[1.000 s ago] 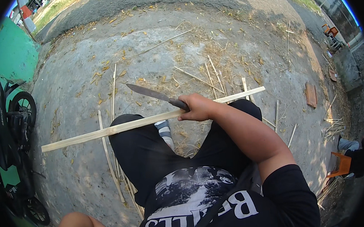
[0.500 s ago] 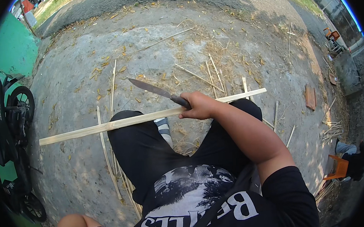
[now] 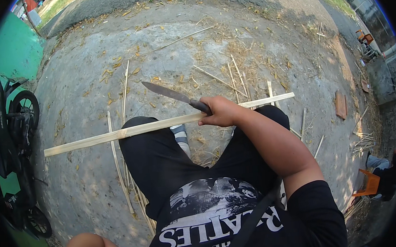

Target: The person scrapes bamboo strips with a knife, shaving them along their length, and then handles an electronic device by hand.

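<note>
My right hand (image 3: 220, 111) is closed round the dark handle of a long-bladed knife (image 3: 170, 92), whose blade points to the far left. Beneath that hand, a pale split bamboo strip (image 3: 157, 125) lies across both my knees, its longer part reaching out to the left. Whether the fingers also press on the strip, I cannot tell. Only part of my bent left arm shows at the lower left edge; the left hand is out of sight.
Thin bamboo sticks (image 3: 119, 175) lie on the concrete ground beside and between my legs, among dry leaves and shavings. A motorbike (image 3: 19, 159) stands at the left by a green wall (image 3: 11, 49). On the right are a brick (image 3: 340, 104) and an orange chair (image 3: 369, 182) with a person beside it.
The whole view has shifted slightly, with the scene now a little higher and to the right. More of my left arm shows at the lower edge. The knife and strip keep their places.
</note>
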The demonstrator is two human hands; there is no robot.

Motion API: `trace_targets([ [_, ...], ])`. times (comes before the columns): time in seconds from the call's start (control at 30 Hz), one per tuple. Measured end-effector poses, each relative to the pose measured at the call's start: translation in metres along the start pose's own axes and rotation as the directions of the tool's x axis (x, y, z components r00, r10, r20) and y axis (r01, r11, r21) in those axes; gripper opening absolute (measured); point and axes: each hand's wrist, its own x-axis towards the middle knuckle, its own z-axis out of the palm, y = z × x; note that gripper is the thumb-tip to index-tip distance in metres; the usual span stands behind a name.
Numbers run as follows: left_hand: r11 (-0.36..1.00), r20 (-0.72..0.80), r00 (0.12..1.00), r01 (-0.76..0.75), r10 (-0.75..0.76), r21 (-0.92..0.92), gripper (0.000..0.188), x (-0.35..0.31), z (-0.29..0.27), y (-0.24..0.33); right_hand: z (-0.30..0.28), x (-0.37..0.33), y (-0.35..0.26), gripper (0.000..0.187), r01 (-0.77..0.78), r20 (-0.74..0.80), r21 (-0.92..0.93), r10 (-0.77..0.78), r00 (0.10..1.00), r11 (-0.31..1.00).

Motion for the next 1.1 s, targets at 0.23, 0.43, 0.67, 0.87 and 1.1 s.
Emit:
trace_targets([
  [0.23,0.415,0.010,0.847,-0.249,0.531,-0.875,0.014,0.023,0.085,-0.052,0.007,0.009,-0.002,0.044,0.053,-0.028,-0.030,-0.054,0.998,0.998],
  [0.43,0.340,-0.128,0.857,-0.330,0.499,-0.881,0.015,0.039,0.107,-0.055,0.009,0.008,-0.001,0.043,0.081,-0.036,-0.028,-0.082,0.996,0.996],
  [0.67,0.328,0.015,0.837,-0.198,0.547,-0.924,0.018,0.045,0.111,-0.054,0.003,0.010,-0.006,0.042,0.052,0.008,-0.034,-0.052,0.999,0.998],
  [0.87,0.292,0.006,0.819,-0.198,0.574,-0.936,0.018,0.049,0.109,-0.053,0.005,0.012,-0.011,0.042,0.081,0.009,-0.028,-0.081,0.997,0.996],
  [1.1,0.478,-0.033,0.785,-0.409,0.618,-0.778,0.020,0.050,0.060,-0.058,0.002,0.009,-0.010,0.044,0.081,0.004,-0.057,-0.081,0.997,0.995],
])
